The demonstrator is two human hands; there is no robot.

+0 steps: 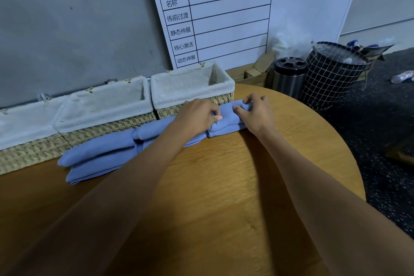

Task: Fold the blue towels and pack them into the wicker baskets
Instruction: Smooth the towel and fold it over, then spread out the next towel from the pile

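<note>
Folded blue towels lie in a row on the round wooden table (pixel 224 186), in front of the wicker baskets. The rightmost blue towel (pixel 228 119) is between my two hands. My left hand (pixel 199 116) pinches its left part with curled fingers. My right hand (pixel 255 112) grips its right end, thumb and fingers curled into the cloth. Another blue towel (pixel 98 154) lies folded to the left, untouched. The nearest wicker basket (pixel 192 87) with its white liner stands just behind my hands, and a second basket (pixel 105 107) stands to its left. Both look empty.
A third lined basket (pixel 24 123) runs off the left edge. A large white board with a green header (pixel 235 18) leans on the wall behind. A steel canister (pixel 290 78) and a black checked bin (pixel 331 76) stand off the table's right rim.
</note>
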